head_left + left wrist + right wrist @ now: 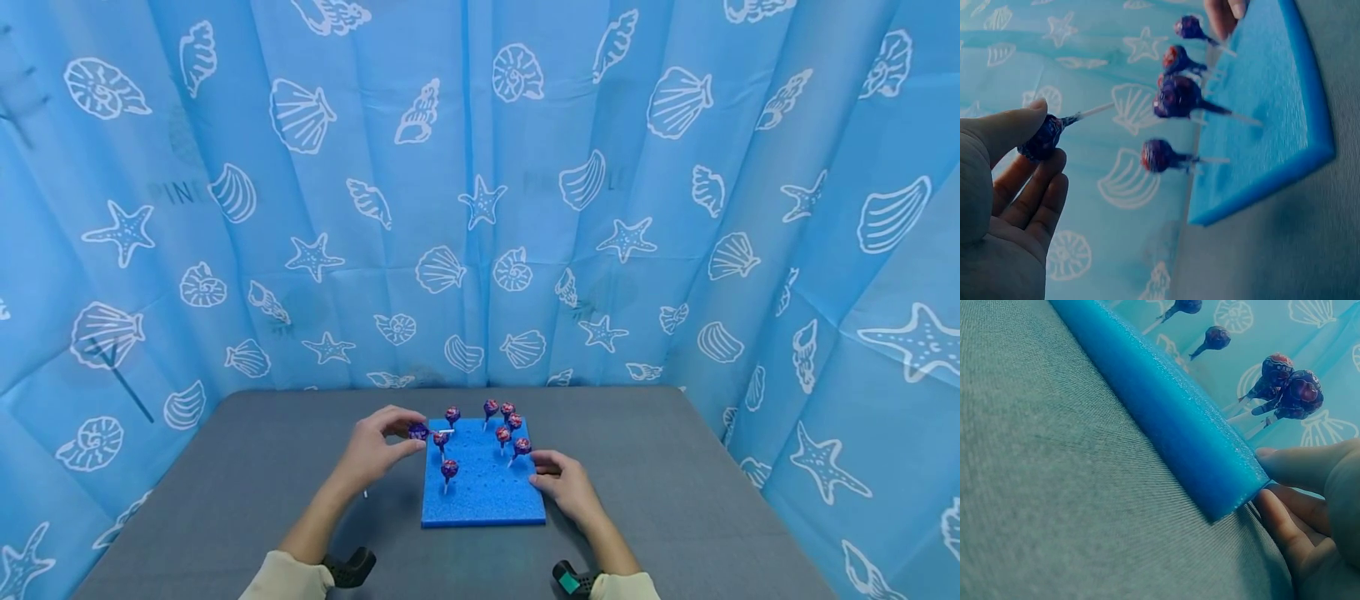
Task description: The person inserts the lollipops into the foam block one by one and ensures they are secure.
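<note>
My left hand (372,446) pinches a purple-wrapped lollipop (1042,139) by its head between thumb and fingers, just left of the blue foam board (487,504). Its white stick points toward the board, clear of the foam in the left wrist view. At the board's right edge, my right hand (567,486) grips the foam, thumb at the top edge and fingers against the side. Several lollipops stand in the foam by their sticks: a left group with one lollipop (449,469) nearest me, and a right group with another lollipop (522,447) close to my right hand.
The board lies on a grey cloth-covered table (645,450). Small holes dot the foam between and in front of the lollipops. A small white bit (365,493) shows beside my left forearm. A blue shell-patterned curtain (480,308) hangs behind the table and along its sides.
</note>
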The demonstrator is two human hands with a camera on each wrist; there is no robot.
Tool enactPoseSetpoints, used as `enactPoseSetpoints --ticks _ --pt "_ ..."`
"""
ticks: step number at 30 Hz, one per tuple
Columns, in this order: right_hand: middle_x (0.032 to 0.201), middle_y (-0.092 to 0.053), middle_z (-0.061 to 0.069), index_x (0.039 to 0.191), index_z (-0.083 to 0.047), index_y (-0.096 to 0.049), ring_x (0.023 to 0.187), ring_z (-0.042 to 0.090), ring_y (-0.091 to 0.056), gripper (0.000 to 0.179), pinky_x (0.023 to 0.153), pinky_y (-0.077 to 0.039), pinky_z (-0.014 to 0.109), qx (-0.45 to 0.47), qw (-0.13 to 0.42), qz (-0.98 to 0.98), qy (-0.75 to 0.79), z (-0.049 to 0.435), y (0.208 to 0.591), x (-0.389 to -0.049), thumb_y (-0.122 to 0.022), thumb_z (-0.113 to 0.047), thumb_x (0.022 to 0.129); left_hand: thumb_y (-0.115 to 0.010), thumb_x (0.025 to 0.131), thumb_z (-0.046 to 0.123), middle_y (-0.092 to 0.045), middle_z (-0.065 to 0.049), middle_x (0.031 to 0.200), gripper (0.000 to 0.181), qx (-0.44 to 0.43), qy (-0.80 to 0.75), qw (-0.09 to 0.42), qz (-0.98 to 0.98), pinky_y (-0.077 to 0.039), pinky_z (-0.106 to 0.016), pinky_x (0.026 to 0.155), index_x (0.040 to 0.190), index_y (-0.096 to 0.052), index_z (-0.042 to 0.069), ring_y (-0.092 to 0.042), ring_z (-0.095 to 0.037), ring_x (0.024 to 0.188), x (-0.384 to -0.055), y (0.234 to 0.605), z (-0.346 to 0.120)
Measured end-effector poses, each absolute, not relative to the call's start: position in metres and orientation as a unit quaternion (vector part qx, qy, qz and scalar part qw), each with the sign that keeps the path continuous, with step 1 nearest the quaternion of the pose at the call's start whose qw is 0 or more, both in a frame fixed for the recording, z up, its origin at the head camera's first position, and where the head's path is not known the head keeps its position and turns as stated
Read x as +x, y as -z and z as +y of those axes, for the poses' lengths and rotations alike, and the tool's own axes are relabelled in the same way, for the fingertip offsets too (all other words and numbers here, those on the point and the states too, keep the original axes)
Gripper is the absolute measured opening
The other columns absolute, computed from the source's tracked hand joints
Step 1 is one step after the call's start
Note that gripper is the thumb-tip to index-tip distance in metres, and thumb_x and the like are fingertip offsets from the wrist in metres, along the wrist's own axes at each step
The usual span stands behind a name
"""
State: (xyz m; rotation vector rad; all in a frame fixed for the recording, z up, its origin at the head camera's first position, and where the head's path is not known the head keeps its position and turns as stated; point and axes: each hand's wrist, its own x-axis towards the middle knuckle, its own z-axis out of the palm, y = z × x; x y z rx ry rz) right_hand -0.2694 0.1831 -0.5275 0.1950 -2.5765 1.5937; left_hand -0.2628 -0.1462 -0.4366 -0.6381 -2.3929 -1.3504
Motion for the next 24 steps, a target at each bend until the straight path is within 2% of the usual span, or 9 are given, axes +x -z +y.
enactPoseSetpoints --ticks 8,17,24 --pt "0.115 -0.065 0.011 0.119 -0.004 -0.065 0.101 0.027 -0.062 0.03 0.085 -0.052 0.042 0.072 0.052 -0.848 -0.523 0.184 0.528 -0.269 -0.069 -0.004 0.089 -0.078 0.083 0.016 -0.065 0.007 0.098 0.025 -0.23 0.458 0.13 -0.849 -0.054 -0.042 0.079 0.106 -0.069 0.017 -0.061 -0.012 0.085 -0.265 0.437 -0.121" --pt "0.115 -0.065 0.009 0.12 -0.006 -0.065 0.101 0.025 -0.062 0.03 0.086 -0.052 0.042 0.07 0.045 -0.846 -0.526 0.186 0.529 -0.27 -0.069 -0.005 0.09 -0.075 0.087 0.018 -0.063 0.006 0.099 0.023 -0.277 0.414 0.073 -0.864 -0.054 -0.033 0.076 0.109 -0.071 0.013 -0.06 -0.014 0.086 -0.271 0.439 -0.096" --pt "0.116 -0.065 0.01 0.12 -0.005 -0.065 0.102 0.027 -0.062 0.03 0.087 -0.051 0.043 0.073 0.042 -0.845 -0.528 0.186 0.527 -0.271 -0.068 -0.005 0.09 -0.073 0.089 0.019 -0.063 0.006 0.099 0.024 -0.282 0.405 0.037 -0.869 -0.052 -0.024 0.071 0.112 -0.071 0.012 -0.06 -0.015 0.086 -0.276 0.445 -0.086"
